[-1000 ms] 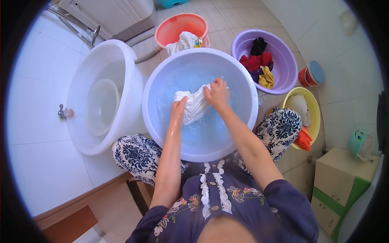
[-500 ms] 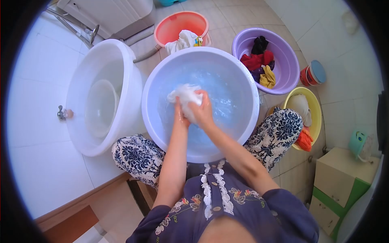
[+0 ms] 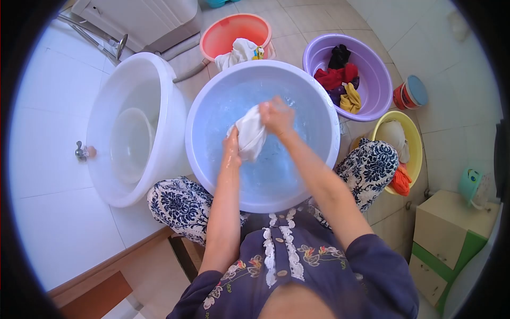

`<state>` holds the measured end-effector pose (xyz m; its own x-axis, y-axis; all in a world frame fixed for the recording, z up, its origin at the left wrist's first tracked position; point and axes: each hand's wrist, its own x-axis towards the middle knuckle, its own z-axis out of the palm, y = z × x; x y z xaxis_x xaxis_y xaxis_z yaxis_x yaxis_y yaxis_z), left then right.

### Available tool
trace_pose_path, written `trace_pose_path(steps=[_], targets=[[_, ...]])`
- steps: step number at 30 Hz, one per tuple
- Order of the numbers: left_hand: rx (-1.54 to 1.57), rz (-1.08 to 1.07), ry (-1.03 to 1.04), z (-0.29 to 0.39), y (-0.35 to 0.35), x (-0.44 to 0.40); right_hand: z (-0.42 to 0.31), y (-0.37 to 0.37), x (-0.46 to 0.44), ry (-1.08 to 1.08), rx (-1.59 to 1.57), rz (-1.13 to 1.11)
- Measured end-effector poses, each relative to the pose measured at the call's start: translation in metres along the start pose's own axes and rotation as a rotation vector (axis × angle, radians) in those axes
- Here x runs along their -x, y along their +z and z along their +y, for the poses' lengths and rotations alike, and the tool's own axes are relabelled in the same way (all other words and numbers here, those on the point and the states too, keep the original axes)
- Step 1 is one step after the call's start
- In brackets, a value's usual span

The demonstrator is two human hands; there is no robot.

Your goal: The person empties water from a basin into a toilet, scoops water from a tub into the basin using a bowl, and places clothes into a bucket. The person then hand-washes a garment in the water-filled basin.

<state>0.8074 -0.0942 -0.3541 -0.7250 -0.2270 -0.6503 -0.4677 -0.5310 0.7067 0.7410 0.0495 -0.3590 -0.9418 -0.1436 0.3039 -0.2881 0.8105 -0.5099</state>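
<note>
A wet white cloth is stretched between my two hands over the water of a large pale lavender basin. My left hand is closed on the cloth's left edge, its fingers partly behind the fabric. At the cloth's upper right end, my right hand grips it in a fist, somewhat blurred by motion. Light blue water with small ripples lies below both hands.
A big white tub stands at left by a tap. Beyond the basin are a coral bucket with white cloth and a purple basin with dark, red and yellow clothes. A yellow basin and a cabinet are at right.
Half a second ago the cloth was bunched between hands held close together. Now my right hand has moved up and right, away from my left, and the cloth is drawn out between them.
</note>
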Motion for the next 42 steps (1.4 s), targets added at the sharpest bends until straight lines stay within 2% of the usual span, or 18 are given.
trace_pose_path(steps=[3, 6, 8, 9, 12, 14, 16, 18, 21, 22, 24, 26, 28, 31, 35, 37, 40, 42], targets=[[-0.389, 0.058, 0.248, 0.001, -0.021, -0.008, 0.026, -0.006, 0.009, -0.011, 0.146, -0.016], [-1.442, 0.28, 0.538, -0.022, -0.025, -0.009, 0.021, -0.019, 0.037, -0.22, 0.268, -0.204], [-1.62, 0.294, 0.553, -0.024, -0.029, -0.008, 0.043, -0.019, 0.048, -0.423, 0.236, -0.304], [-1.601, 0.27, 0.545, -0.021, -0.036, -0.013, 0.044, -0.017, 0.048, -0.311, 0.237, -0.256], [-1.028, 0.146, 0.55, -0.023, -0.059, -0.037, 0.042, 0.004, 0.037, 0.102, 0.072, -0.062], [-0.145, -0.102, 0.084, -0.021, -0.03, -0.023, 0.023, 0.045, 0.04, 0.493, -0.267, 0.106], [0.361, -0.277, -0.122, -0.015, -0.008, -0.016, -0.012, 0.041, 0.043, 0.526, -0.902, 0.161], [0.497, -0.398, -0.057, -0.008, 0.006, -0.018, -0.063, -0.003, 0.056, 0.413, -0.956, 0.12], [0.649, -0.94, -0.183, 0.012, 0.011, -0.005, -0.097, -0.05, 0.079, -0.038, -0.791, 0.153], [0.773, -0.811, -0.284, 0.02, 0.019, 0.009, -0.1, -0.058, 0.081, -0.141, -0.707, 0.119], [0.86, -0.617, -0.203, 0.035, 0.041, 0.048, -0.093, -0.055, 0.075, -0.256, -0.525, 0.113], [0.816, -0.623, -0.129, 0.023, 0.033, 0.03, -0.068, -0.035, 0.052, -0.239, -0.443, 0.123], [0.648, -0.827, -0.06, -0.018, -0.002, -0.048, -0.043, -0.021, 0.035, -0.22, -0.321, 0.125], [0.148, -0.065, 0.005, 0.019, 0.011, 0.003, 0.008, 0.005, 0.021, -0.036, -0.04, 0.104], [-1.183, 0.274, 0.827, -0.025, -0.028, -0.02, 0.029, 0.004, 0.03, -0.105, 0.122, 0.116], [-1.61, 0.378, 0.73, -0.031, -0.02, -0.004, 0.027, 0.002, 0.05, -0.26, 0.263, -0.024], [-1.663, 0.271, 0.529, -0.024, -0.025, 0.005, 0.041, -0.016, 0.036, -0.335, 0.137, -0.299], [-1.436, 0.175, 0.404, -0.016, -0.034, -0.002, 0.033, -0.013, 0.03, 0.008, 0.159, -0.214]])
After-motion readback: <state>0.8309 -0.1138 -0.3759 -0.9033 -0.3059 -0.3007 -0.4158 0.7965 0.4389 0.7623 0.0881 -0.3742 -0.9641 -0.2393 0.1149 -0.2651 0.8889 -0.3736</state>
